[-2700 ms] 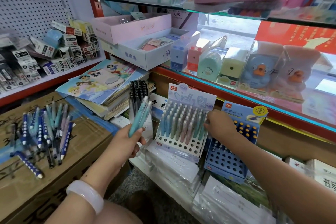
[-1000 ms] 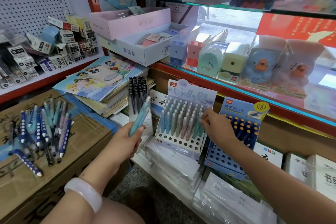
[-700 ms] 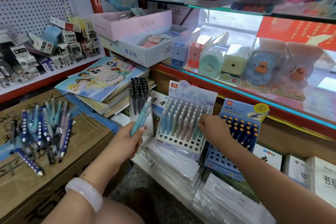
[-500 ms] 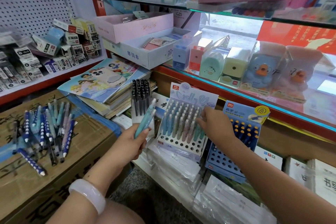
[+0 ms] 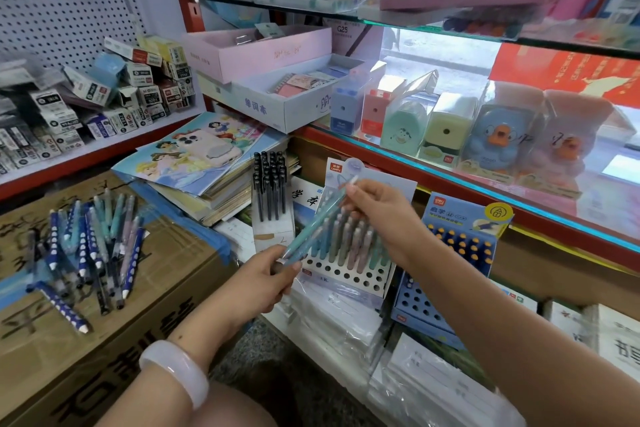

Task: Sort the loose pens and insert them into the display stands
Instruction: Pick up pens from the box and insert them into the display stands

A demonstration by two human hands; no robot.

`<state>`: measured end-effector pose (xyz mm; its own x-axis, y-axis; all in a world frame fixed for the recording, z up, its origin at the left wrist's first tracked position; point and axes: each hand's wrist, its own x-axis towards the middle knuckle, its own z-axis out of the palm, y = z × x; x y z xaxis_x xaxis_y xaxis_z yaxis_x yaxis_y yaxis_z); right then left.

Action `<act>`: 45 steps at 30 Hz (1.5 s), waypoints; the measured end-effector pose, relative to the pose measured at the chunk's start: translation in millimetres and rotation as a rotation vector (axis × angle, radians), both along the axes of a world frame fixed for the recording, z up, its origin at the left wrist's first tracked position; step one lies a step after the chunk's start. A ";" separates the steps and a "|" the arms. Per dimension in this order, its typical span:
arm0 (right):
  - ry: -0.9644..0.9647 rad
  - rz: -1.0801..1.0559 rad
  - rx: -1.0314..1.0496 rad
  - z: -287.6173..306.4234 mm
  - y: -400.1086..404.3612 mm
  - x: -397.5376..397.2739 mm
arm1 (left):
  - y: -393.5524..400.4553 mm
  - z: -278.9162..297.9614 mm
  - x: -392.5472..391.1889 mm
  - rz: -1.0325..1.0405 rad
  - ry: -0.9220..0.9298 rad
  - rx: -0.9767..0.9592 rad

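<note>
the left hand [image 5: 266, 282] grips the teal pen [image 5: 313, 225] low by its tip while the right hand [image 5: 377, 215] pinches its top end – probably to lift it across into the pastel stand [image 5: 349, 282] just behind

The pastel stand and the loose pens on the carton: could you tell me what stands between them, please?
In the head view, the black-pen stand stands between the pastel stand and the loose pens, beside stacked books.

White pegboard wall [image 5: 86, 3] left; red-framed glass shelves [image 5: 519, 191] right; daylit window [image 5: 440, 55] behind
</note>
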<state>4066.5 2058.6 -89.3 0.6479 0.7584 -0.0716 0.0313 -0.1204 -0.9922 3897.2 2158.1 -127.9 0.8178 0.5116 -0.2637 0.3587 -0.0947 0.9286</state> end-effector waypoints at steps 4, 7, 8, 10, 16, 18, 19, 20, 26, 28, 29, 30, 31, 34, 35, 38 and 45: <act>-0.051 -0.203 0.072 7.4 -21.1 27.5 | 6.3 -5.1 0.7 0.101 0.035 -0.022; -0.316 -0.316 0.008 -1.7 -38.4 48.1 | 7.4 -5.1 3.0 0.172 0.019 -0.032; -0.424 -0.329 -0.067 -7.1 -43.3 53.3 | 7.3 -5.0 3.9 0.186 0.018 -0.015; -0.598 -0.318 -0.212 -19.1 -50.4 58.9 | 7.3 -5.4 5.6 0.211 0.010 0.027; -0.758 -0.224 -0.341 -55.5 -50.9 54.5 | 9.2 -8.5 8.4 0.253 -0.007 0.021; -0.767 -0.226 -0.344 -62.8 -49.3 53.6 | 8.5 -8.0 8.4 0.258 -0.007 0.024; -0.774 -0.227 -0.344 -65.1 -48.5 53.0 | 8.3 -7.9 8.1 0.260 -0.006 0.027; -0.780 -0.225 -0.346 -66.9 -47.9 52.3 | 8.2 -7.7 7.6 0.261 -0.003 0.028; -0.814 -0.176 -0.432 -71.2 -45.6 49.3 | 7.2 -6.0 5.9 0.263 0.001 0.033; -0.916 -0.173 -0.492 -72.7 -44.2 50.3 | 6.7 -5.4 5.5 0.256 -0.001 0.033; -0.979 -0.169 -0.526 -73.8 -43.1 50.9 | 6.7 -5.5 5.3 0.253 -0.002 0.032; -1.039 -0.155 -0.564 -73.8 -41.9 50.5 | 6.6 -5.5 5.0 0.252 -0.003 0.032; -1.088 -0.136 -0.605 -74.2 -41.1 49.8 | 6.7 -5.6 4.9 0.251 -0.004 0.032; -1.185 -0.098 -0.706 -72.5 -39.1 48.0 | 7.0 -5.8 4.7 0.245 -0.008 0.030; -1.205 -0.086 -0.726 -72.0 -38.3 48.3 | 7.1 -5.6 4.4 0.242 -0.009 0.030; -1.232 -0.044 -0.785 -68.2 -36.9 49.8 | 6.7 -4.4 2.9 0.231 -0.022 0.022; -0.991 -0.192 -0.454 -44.1 -25.9 32.3 | 5.0 -3.9 -1.0 0.147 -0.078 -0.008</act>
